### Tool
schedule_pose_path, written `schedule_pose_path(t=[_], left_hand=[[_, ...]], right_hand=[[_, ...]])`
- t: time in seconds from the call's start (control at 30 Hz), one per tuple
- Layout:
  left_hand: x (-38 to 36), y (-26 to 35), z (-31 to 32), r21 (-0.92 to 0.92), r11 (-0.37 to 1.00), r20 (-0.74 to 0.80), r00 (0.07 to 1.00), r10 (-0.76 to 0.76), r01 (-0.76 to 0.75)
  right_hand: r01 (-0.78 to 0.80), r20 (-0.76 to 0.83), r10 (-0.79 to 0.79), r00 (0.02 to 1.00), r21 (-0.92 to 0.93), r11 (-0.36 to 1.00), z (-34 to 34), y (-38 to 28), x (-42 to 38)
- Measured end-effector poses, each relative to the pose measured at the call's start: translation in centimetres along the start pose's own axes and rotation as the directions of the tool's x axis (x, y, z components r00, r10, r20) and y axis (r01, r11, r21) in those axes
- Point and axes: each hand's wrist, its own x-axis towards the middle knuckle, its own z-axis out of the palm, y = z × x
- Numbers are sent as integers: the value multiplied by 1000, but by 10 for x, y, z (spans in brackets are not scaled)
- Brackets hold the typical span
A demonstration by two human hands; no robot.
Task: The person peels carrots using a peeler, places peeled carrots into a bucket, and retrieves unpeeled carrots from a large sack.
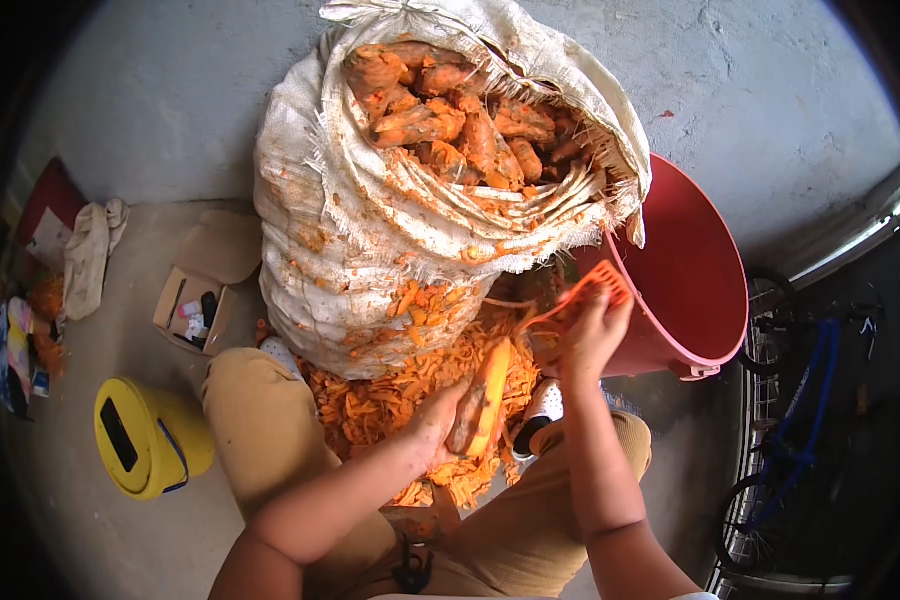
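Observation:
My left hand point(436, 427) is wrapped round a thick carrot point(491, 392), held tilted above the heap of peelings. Bright orange flesh shows along one side of it, while brown, dirty skin covers the rest. In my right hand point(594, 335), up and to the right of the carrot, is an orange plastic peeler point(604, 281) with a slotted head. Orange peelings point(360, 410) are piled on the floor between my legs. Beyond them stands a white woven sack point(305, 215), its mouth rolled open on many unpeeled carrots point(480, 140).
A large red tub point(695, 260) stands right of the sack. On the left are a yellow bucket point(185, 430), an open cardboard box point(175, 295) with small items, and cloths point(95, 255). A blue bicycle point(805, 420) is at the far right. A grey wall point(190, 100) closes the back.

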Motion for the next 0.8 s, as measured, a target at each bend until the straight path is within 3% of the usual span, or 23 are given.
schedule_pose_path(t=[0.03,0.07,0.2,0.27,0.3,0.37,0.4,0.53,0.6,0.67,0.8], left_hand=[[-2,-1,1,3,1000,-22,1000,-5,5],[-1,1,-1,-11,1000,-31,1000,-1,0],[0,10,-2,-102,992,10,997,77,-75],[7,10,-3,-185,974,79,985,150,-134],[5,11,0,-165,977,63,987,147,-135],[-2,12,10,-126,983,35,989,141,-136],[0,12,8,-128,984,-22,993,118,-120],[1,12,9,-107,987,-19,993,117,-119],[4,11,11,-50,989,-80,987,138,-142],[4,0,0,50,996,-80,994,72,-68],[3,5,1,138,990,4,999,33,-33]], right_hand=[[45,-76,-43,996,20,999,0,-2,7],[-15,-46,17,999,57,998,-3,-6,3],[-134,208,138,968,-35,990,8,-14,-33],[-172,318,143,937,67,983,20,-17,-50],[-216,390,157,907,112,970,22,-18,-57],[-188,420,160,894,26,982,23,-11,-67],[-179,405,166,899,-7,984,23,-11,-71],[-4,330,122,936,-337,942,16,6,-67],[28,262,65,963,-338,941,14,13,-58],[103,186,-36,982,-367,924,9,20,-38],[-39,91,55,994,-165,986,6,23,-8]])
